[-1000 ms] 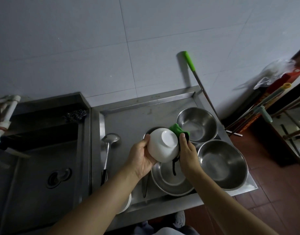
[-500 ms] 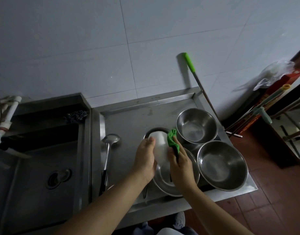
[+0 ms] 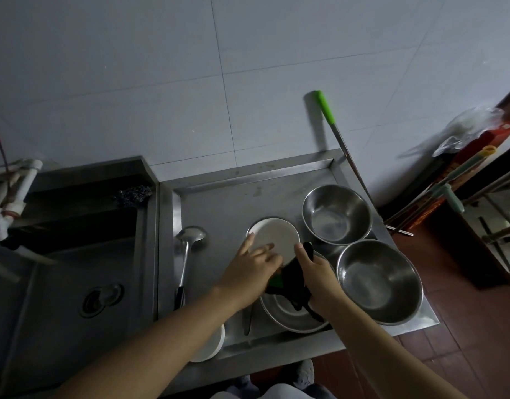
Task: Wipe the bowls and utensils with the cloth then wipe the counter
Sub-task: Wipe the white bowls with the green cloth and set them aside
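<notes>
The white bowl [image 3: 275, 240] sits mouth-up over the middle of the worktop [image 3: 219, 205], with the left hand [image 3: 252, 262] laid on its near-left side, fingers spread and nearly straight across the rim, steadying more than clutching. The right hand [image 3: 317, 273] is at the bowl's near-right edge, its grip clamped on the dark cloth [image 3: 294, 279], which bunches between the two hands and trails down over a steel bowl [image 3: 291, 315] at the front edge. So the bowl lies just ahead and to the left of the cloth hand, touching or nearly so, and the cloth hand is the nearer one for a wipe, probably inward across the bowl's mouth. Two more steel bowls [image 3: 337, 214] [image 3: 379, 280] wait along the right edge, and a ladle [image 3: 187, 254] lies lengthwise near the left edge, handle toward the front.
</notes>
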The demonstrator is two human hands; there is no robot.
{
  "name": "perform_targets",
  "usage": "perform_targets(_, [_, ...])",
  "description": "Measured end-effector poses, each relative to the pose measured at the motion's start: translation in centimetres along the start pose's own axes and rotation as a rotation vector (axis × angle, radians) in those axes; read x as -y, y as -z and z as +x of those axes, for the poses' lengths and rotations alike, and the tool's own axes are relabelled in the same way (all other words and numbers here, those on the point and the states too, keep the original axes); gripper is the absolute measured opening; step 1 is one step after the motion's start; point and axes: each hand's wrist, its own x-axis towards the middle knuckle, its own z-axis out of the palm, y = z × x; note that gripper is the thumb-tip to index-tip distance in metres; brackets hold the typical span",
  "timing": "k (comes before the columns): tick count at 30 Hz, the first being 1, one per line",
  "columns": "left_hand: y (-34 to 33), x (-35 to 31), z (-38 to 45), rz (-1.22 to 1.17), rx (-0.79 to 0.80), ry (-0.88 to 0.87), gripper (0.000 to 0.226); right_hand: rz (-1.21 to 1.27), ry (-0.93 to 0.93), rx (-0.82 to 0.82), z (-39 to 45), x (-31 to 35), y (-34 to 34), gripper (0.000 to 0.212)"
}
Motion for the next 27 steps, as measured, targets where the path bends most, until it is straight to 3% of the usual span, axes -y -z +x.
perform_targets(4, [-0.9, 0.4, -1.2, 0.097, -0.074, -0.108, 0.016, -0.127, -0.001, 0.034, 0.8, -0.7, 0.5, 0.018])
perform_targets(6, [-1.1, 0.7, -2.1, 0.026, -0.08, -0.064, 0.024, -0.187, -0.004, 0.041, 1.1, -1.0, 0.5, 0.015])
perform_targets(8, [-1.0, 0.6, -3.3, -0.157, -0.109, 0.111, 0.043, -0.281, 0.008, 0.043, 1.0, -1.0, 0.4, 0.011])
perform_targets(11, [-0.5, 0.8, -5.2, -0.465, -0.19, 0.557, 0.047, -0.411, 0.023, 0.052, 1.2, -1.4, 0.1, 0.016])
perform_targets(14, [-0.1, 1.7, -6.9, -0.849, -0.07, 0.953, 0.046, -0.466, -0.005, 0.12, 1.4, -2.2, -0.9, 0.018])
perform_targets(17, [0.4, 2.1, -8.7, -1.265, -0.06, 1.196, 0.04, -0.496, -0.038, 0.195, 1.7, -3.1, -2.3, 0.024])
perform_targets(19, [0.4, 2.7, -10.2, -1.396, -0.111, 1.311, 0.042, -0.48, -0.08, 0.248, 1.9, -3.7, -3.2, 0.034])
perform_targets(22, [-0.2, 3.8, -13.2, -1.388, -0.154, 1.393, 0.041, -0.495, -0.079, 0.252, 2.6, -4.5, -4.0, 0.042])
perform_targets(27, [-0.6, 4.8, -17.9, -1.138, -0.117, 1.44, 0.041, -0.54, -0.053, 0.218, 3.2, -6.0, -4.3, 0.039])
